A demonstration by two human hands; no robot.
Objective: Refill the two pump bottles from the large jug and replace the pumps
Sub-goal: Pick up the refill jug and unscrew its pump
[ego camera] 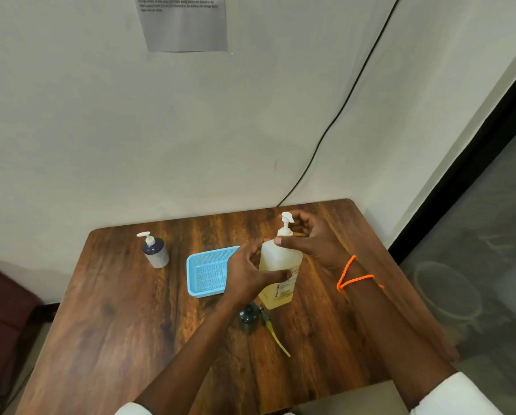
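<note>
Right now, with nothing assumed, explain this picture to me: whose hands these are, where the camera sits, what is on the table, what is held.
No machine here: a person works bare-handed, filmed by a camera worn on their head, looking down. The left hand grips the body of the large pump bottle of yellowish liquid. The right hand holds it at the shoulder, around its white pump. On the wooden table also stand a small dark pump bottle and a blue basket. A dark pump with a yellow tube lies loose in front.
</note>
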